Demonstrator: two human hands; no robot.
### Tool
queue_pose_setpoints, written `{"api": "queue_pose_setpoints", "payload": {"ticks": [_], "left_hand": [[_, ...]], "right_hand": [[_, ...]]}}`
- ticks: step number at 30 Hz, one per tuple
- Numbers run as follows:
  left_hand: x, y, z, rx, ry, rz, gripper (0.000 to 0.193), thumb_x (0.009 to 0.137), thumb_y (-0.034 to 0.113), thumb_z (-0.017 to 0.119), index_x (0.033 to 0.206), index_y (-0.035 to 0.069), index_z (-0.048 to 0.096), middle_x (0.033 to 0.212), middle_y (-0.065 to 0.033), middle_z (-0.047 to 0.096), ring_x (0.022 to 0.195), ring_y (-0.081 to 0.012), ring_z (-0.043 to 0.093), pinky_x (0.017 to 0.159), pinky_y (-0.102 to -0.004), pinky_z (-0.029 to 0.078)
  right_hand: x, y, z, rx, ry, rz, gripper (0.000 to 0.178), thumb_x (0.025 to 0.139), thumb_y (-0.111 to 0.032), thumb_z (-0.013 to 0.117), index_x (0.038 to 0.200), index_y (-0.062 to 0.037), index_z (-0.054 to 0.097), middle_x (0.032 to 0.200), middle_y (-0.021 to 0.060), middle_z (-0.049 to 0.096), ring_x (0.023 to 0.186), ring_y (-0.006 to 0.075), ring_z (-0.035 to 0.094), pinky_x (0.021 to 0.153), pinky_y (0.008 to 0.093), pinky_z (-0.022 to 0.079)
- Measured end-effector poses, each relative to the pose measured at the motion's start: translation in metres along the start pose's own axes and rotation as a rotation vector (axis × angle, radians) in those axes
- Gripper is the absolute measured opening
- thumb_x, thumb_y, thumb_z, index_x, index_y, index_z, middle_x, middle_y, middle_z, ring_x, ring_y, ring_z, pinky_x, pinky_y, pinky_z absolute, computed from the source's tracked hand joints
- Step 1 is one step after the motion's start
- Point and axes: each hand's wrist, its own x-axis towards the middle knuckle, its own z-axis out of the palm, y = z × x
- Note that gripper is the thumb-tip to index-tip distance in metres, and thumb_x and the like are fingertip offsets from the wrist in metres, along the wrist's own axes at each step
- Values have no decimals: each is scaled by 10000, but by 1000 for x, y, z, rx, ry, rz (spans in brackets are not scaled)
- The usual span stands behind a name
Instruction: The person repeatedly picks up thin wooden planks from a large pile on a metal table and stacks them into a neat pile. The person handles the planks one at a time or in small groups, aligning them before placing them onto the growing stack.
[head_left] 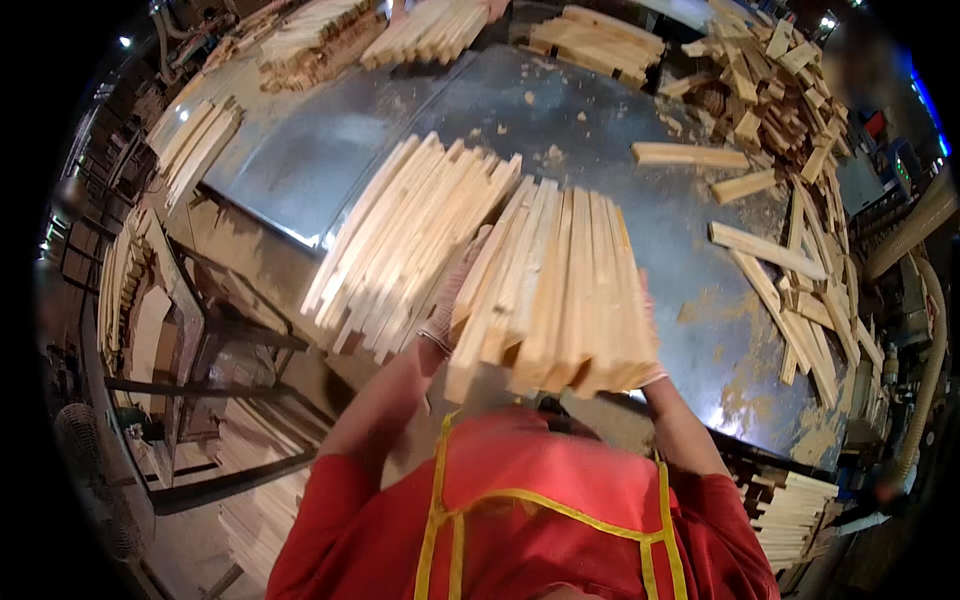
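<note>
Between my two hands is a bundle of pale wooden strips (560,280), lying side by side with their near ends uneven. My gloved left hand (452,295) presses the bundle's left side, its fingers partly hidden between this bundle and the stack beside it. On the right side my right hand (648,320) grips the bundle, mostly hidden behind the wood. Just left of my left hand, another stack of wooden strips (410,230) lies on the metal table (590,125), its near ends past the table's front edge.
Loose offcuts (770,250) and a heap of scrap wood (770,100) cover the table's right side. At the far edge, a person's hands (490,8) touch another strip stack (425,32). A metal rack (190,385) with wood stands at the left.
</note>
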Motion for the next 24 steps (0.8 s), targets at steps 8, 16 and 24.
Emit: {"api": "queue_pose_setpoints", "payload": {"ticks": [8,16,24], "left_hand": [[-70,20,-53,2137,-441,-173,578,987,147,535,1558,69,498,1565,-82,536,1474,-237,465,1156,-366,410],[-104,32,-34,1786,34,-64,518,954,168,609,1462,70,588,1552,-87,538,1450,-282,465,1186,-408,412],[-135,4,78,1486,-120,-216,680,960,403,684,1536,80,522,1597,-119,511,1545,-344,411,1261,-490,343]], "right_hand": [[-71,-54,93,-449,-538,461,754,952,-243,665,1611,-20,374,1552,225,520,1511,371,434,1239,438,397],[-47,-31,76,548,-347,823,783,971,-435,711,1484,107,475,1329,265,704,1270,387,657,1111,349,475],[0,-45,120,560,-576,819,870,943,-471,784,1529,59,419,1326,207,686,1205,314,658,1050,376,512]]}}
